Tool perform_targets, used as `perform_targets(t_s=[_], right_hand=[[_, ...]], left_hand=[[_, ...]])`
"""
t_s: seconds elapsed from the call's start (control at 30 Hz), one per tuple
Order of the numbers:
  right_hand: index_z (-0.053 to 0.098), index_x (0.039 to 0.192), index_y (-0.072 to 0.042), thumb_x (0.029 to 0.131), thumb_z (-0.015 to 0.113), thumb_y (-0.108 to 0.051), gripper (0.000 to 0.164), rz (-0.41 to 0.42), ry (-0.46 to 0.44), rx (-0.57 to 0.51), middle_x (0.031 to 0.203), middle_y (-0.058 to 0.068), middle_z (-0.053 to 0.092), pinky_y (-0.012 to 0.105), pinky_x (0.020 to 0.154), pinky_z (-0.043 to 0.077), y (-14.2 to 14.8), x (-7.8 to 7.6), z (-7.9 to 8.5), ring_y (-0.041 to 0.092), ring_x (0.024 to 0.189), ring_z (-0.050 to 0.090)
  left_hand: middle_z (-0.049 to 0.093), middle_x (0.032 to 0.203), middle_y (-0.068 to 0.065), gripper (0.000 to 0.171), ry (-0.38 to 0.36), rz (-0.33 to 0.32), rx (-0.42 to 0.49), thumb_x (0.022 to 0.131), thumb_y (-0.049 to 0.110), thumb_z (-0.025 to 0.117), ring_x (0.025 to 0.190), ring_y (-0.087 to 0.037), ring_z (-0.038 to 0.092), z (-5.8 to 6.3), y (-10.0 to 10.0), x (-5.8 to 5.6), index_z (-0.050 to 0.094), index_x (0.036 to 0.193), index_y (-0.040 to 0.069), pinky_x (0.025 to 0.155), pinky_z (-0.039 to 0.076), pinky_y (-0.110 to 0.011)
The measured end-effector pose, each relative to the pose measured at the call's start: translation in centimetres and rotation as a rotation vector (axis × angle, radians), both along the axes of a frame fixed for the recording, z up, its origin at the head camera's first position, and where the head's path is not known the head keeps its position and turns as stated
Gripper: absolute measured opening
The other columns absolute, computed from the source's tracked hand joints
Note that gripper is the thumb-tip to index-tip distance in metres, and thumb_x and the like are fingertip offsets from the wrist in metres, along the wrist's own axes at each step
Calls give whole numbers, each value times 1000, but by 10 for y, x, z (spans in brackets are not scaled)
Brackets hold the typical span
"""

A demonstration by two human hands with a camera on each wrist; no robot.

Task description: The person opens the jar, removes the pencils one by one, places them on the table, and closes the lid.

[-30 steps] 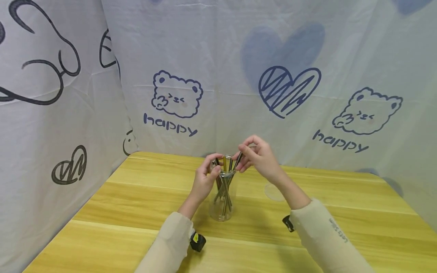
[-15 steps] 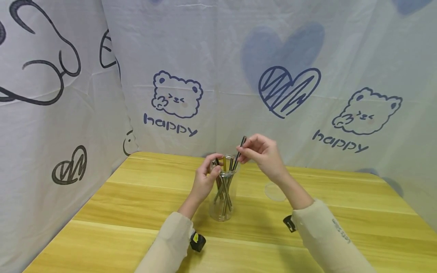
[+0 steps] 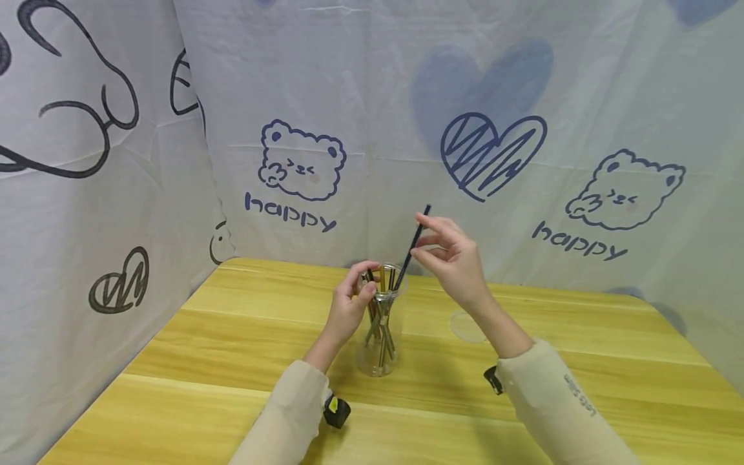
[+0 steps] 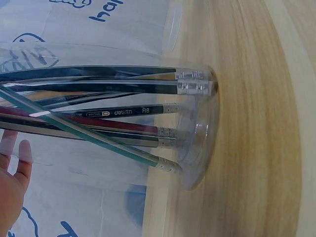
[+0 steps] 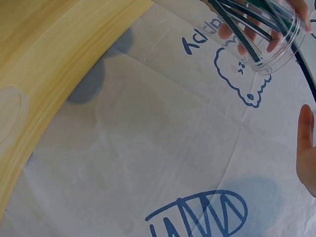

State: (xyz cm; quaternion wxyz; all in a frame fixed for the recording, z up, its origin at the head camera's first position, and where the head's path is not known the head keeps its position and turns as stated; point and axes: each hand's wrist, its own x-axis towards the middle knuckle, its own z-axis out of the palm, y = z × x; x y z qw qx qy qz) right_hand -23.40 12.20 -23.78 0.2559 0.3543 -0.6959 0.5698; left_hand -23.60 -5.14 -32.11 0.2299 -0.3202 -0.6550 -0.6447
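Near the table's back edge stands a clear jar (image 3: 367,367) holding several pencils (image 3: 382,329). My left hand (image 3: 345,307) grips the jar's upper part, thumb on the near side. A dark pencil (image 3: 415,242) slants up out of the mouth, its lower part still inside. My right hand (image 3: 456,265) pinches its upper length between thumb and fingers. In the left wrist view, black, red and green pencils (image 4: 118,111) lean crosswise in the jar, metal ferrules toward its base. The jar's rim (image 5: 291,49) and the raised pencil (image 5: 305,69) show in the right wrist view.
A clear round lid (image 3: 467,327) lies on the wooden table (image 3: 192,361), to the right of the jar. White printed cloth (image 3: 395,77) hangs close behind the table and along its left side.
My right hand has drawn the dark pencil upward and shifted slightly right, so more of it shows above the jar. My left hand stays in place on the jar.
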Motion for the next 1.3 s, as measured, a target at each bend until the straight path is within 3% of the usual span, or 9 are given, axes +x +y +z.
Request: perform_targets(t_s=[0.23, 0.37, 0.5, 0.77, 1.0, 1.2, 1.3], right_hand=[[37, 130, 8, 76, 53, 23, 59, 36, 1, -78, 115, 10, 41, 26, 74, 49, -2, -1, 2, 15, 84, 58], [41, 124, 12, 76, 53, 22, 50, 34, 35, -98, 114, 9, 46, 28, 73, 49, -3, 0, 3, 17, 84, 58], [42, 115, 16, 76, 53, 23, 41, 25, 62, -146, 110, 10, 51, 27, 71, 50, -4, 0, 4, 18, 83, 59], [44, 116, 16, 75, 52, 23, 43, -14, 102, -258, 112, 11, 53, 27, 65, 51, -2, -1, 6, 15, 80, 60], [48, 117, 10, 76, 52, 22, 42, -55, 125, -324, 112, 13, 50, 28, 62, 51, -1, -2, 7, 14, 79, 59], [46, 118, 12, 76, 50, 23, 44, -90, 101, -400, 108, 7, 49, 28, 62, 51, 3, -3, 7, 15, 80, 59], [47, 118, 11, 75, 50, 23, 45, -109, 89, -448, 106, 8, 49, 28, 62, 51, 5, -3, 9, 17, 80, 58]], left_hand=[[52, 100, -32, 52, 4, 0, 0, 88, 35, 48, 87, -45, 50, 1, 0, 0, 46, 112, -12, 62, 38, -19], [53, 99, -32, 57, 2, -1, 1, 88, 41, 48, 84, -44, 50, 1, 0, 0, 46, 112, -12, 61, 38, -19], [53, 99, -32, 51, 0, 0, 0, 88, 33, 48, 84, -44, 50, 1, 0, 0, 46, 112, -12, 62, 38, -19], [52, 101, -32, 44, 0, 7, 0, 87, 24, 47, 86, -44, 50, 1, 1, 0, 46, 112, -12, 62, 38, -19], [51, 102, -32, 46, 11, -1, 4, 89, 28, 47, 85, -43, 51, 0, 0, 0, 46, 113, -12, 61, 41, -23], [52, 100, -31, 53, 5, -3, -1, 90, 37, 48, 80, -28, 51, -1, 0, 0, 46, 113, -11, 55, 43, -28], [52, 99, -32, 58, 4, -7, 6, 89, 41, 48, 80, -34, 51, -1, 0, -1, 46, 113, -11, 58, 41, -24]])
